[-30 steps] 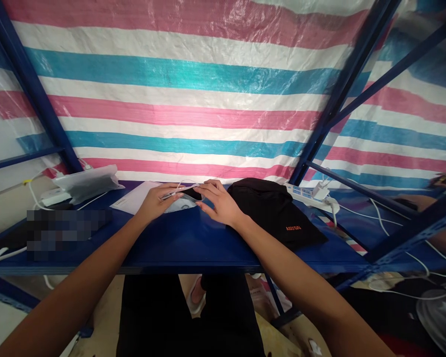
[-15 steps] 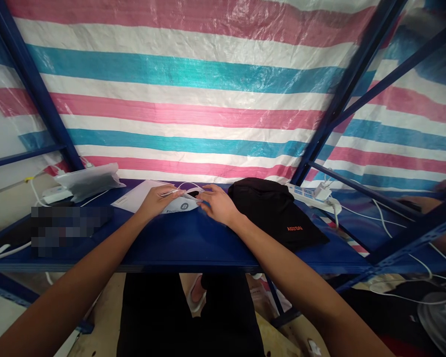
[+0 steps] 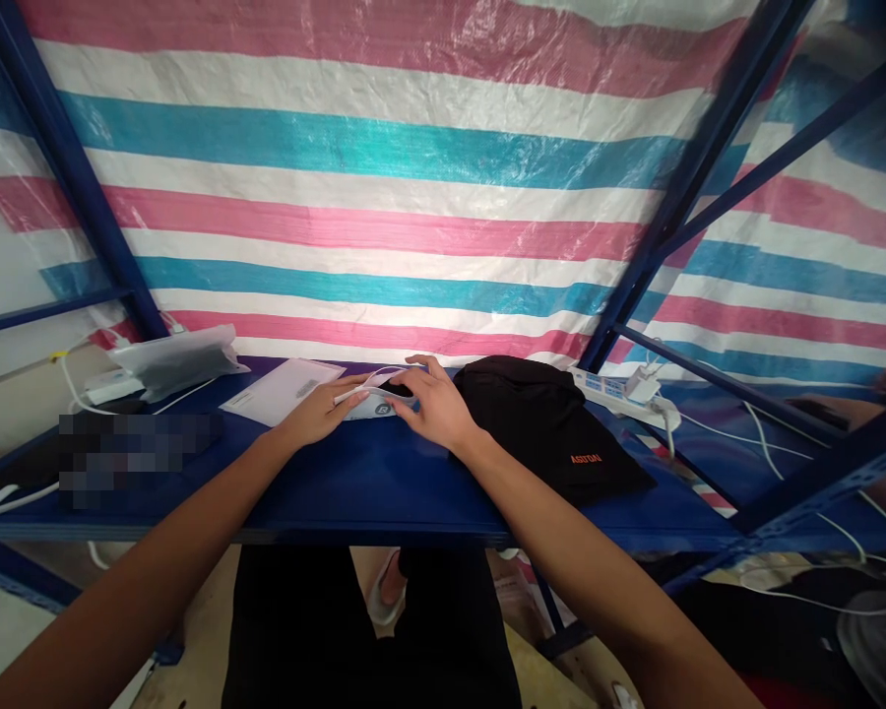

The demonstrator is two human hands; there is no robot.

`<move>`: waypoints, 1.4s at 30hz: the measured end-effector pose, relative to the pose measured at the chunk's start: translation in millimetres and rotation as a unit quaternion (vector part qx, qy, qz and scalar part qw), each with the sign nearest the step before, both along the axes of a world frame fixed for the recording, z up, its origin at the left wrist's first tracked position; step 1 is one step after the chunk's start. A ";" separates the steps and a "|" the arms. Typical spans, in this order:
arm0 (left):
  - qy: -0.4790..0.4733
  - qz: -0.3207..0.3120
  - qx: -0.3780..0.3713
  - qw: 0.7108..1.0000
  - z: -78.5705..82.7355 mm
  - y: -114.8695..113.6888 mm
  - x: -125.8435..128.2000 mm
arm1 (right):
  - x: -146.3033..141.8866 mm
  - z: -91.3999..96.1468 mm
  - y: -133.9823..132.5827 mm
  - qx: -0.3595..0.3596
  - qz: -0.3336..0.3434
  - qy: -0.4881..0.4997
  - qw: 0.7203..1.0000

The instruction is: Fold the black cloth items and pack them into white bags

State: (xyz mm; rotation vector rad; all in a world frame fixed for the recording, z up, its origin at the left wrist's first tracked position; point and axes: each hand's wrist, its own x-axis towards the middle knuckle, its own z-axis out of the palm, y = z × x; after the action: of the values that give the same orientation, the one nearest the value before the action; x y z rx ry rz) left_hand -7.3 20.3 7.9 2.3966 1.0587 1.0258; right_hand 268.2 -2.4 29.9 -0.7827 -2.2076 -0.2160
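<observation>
My left hand (image 3: 316,414) pinches the upper lip of a white pouch (image 3: 369,406) that lies on the blue shelf (image 3: 384,483) in front of me. My right hand (image 3: 434,406) rests open, cupped over its mouth, where something dark shows. The pouch looks thin, light, floppy and probably slick, so its edges seem the best hold. A black cloth (image 3: 553,433) crowds my right wrist. A white envelope (image 3: 281,389) sits just left, and a power strip (image 3: 620,386) lies farther right.

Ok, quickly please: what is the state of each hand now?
Left hand: fingers pinch the open edge of the white pouch.
Right hand: open, fingers resting on the pouch.
</observation>
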 end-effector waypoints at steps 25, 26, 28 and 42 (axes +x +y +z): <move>0.040 -0.050 -0.017 0.998 13.4 -17.7 6.8 | 1.2 18.4 12.1 -0.019 0.110 -0.022 0.993; 0.021 -0.043 -0.031 0.998 16.2 -19.3 5.2 | 5.2 20.6 13.2 -0.023 0.106 -0.022 0.994; -0.019 -0.023 -0.056 0.998 21.3 -21.5 2.7 | 13.4 23.6 16.1 -0.032 0.094 -0.019 0.995; -0.185 0.030 -0.220 0.957 12.3 -12.7 -1.6 | 29.4 19.3 30.9 -0.313 0.085 0.168 0.931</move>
State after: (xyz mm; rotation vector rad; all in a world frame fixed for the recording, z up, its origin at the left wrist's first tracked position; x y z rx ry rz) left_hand -8.9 7.6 20.2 1.7497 1.0861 1.0701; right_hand 297.6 28.5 49.1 -0.8716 -1.9961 0.6937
